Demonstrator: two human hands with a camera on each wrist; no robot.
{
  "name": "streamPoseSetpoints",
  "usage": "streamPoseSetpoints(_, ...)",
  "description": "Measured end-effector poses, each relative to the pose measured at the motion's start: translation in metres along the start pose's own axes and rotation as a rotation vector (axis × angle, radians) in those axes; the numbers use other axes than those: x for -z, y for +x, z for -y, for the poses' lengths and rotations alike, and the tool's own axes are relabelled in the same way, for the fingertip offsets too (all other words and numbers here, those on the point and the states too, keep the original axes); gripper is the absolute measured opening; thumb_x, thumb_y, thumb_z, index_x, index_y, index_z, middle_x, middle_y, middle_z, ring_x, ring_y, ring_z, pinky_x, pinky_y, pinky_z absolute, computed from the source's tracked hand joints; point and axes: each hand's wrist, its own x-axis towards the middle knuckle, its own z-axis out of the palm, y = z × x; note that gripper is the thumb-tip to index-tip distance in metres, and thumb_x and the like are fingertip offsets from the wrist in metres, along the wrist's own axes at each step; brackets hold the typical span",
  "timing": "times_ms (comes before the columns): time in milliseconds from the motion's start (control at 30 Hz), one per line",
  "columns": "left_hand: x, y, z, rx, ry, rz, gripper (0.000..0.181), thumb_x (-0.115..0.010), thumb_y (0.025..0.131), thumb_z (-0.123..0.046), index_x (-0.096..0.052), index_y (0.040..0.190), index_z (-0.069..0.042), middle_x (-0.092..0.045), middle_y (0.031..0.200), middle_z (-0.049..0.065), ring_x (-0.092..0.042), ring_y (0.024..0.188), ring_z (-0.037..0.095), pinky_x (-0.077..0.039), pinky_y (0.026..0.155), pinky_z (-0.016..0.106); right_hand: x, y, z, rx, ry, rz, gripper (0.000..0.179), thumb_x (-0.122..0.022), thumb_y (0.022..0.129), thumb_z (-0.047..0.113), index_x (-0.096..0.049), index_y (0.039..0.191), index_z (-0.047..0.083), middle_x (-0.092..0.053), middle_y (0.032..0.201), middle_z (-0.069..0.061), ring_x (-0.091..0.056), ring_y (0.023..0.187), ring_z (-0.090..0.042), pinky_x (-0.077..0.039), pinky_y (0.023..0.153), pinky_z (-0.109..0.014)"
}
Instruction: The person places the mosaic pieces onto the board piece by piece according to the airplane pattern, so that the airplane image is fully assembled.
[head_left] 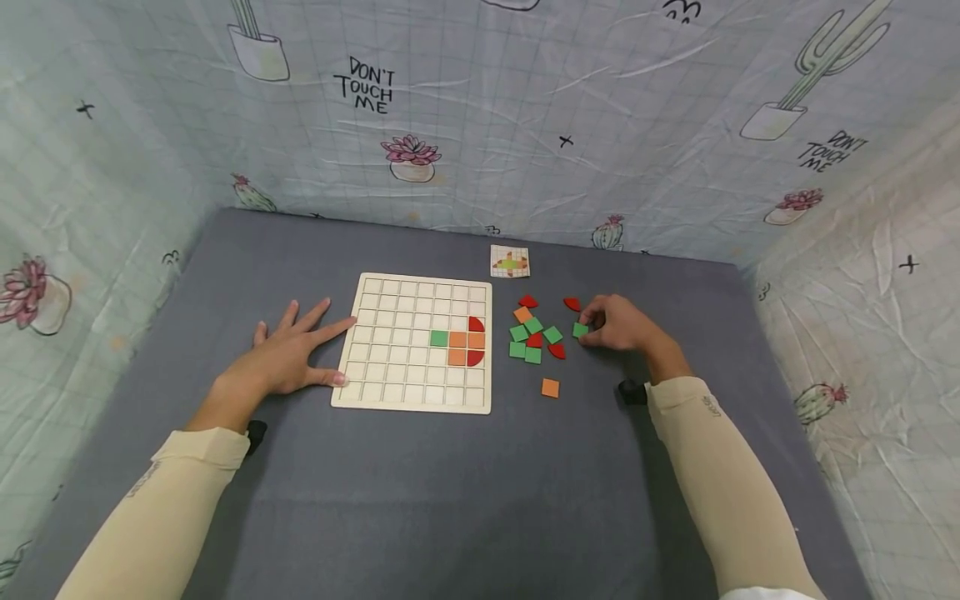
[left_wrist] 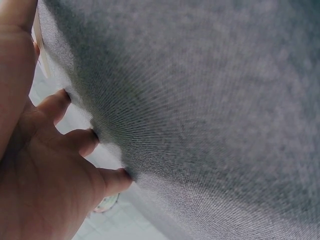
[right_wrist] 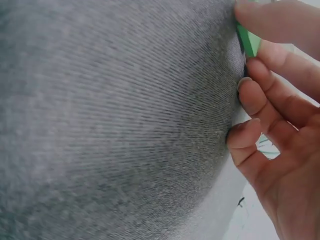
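Observation:
My left hand (head_left: 288,354) lies spread on the cloth, its thumb and index fingertips at the left edge of a pale wooden grid board (head_left: 405,385). In the left wrist view its other fingertips press the grey cloth. On the board's right side sit a green square (head_left: 438,338), several orange squares (head_left: 457,357) and two red quarter-circles (head_left: 476,358). Right of the board, my right hand (head_left: 617,323) pinches a green square tile (right_wrist: 248,41) between thumb and fingers, close over the cloth. Its remaining fingers are bent, tips at the cloth.
Loose green tiles (head_left: 517,350), red quarter-circles (head_left: 557,352) and an orange tile (head_left: 522,315) lie clustered between board and right hand. Another orange square (head_left: 551,388) lies nearer me. A small pattern card (head_left: 510,272) lies behind. Printed curtains (head_left: 480,167) hang around the grey table (head_left: 420,492).

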Motion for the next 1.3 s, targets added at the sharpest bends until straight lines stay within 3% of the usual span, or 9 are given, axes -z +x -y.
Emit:
streamPoseSetpoints(267,-0.001,0.001,0.001,-0.001,0.001,-0.002,0.103,-0.071,0.085,-0.069,-0.020,0.168,-0.037,0.002,0.177,0.015,0.008,0.157,0.059,-0.003,0.111,0.089,-0.004,-0.005,0.003,0.025,-0.011,-0.073,0.023,-0.080,0.087,0.008,-0.076,0.106,-0.003,-0.074,0.093,-0.016,-0.062,0.078,-0.019,-0.052,0.074,-0.035)
streamPoseSetpoints(600,0.000,0.001,0.002,-0.004,0.009,-0.012,0.103,-0.071,0.085,-0.070,-0.019,0.168,-0.038,0.002,0.177,0.015,0.007,0.157,0.060,-0.003,0.110,0.089,-0.009,-0.007,0.022,0.108,-0.008,-0.131,0.023,-0.080,0.088,0.009,-0.077,0.107,-0.003,-0.073,0.094,-0.017,-0.059,0.078,-0.020,-0.050,0.072,-0.032)
streamPoseSetpoints(1300,-0.003,0.000,0.000,-0.004,0.004,-0.015,0.102,-0.072,0.086,-0.068,-0.021,0.168,-0.036,0.002,0.177,0.016,0.007,0.157,0.059,-0.003,0.111,0.088,-0.030,-0.002,0.061,0.256,0.041,-0.099,0.020,-0.080,0.088,0.008,-0.080,0.107,0.001,-0.072,0.093,-0.012,-0.060,0.078,-0.019,-0.052,0.071,-0.032)
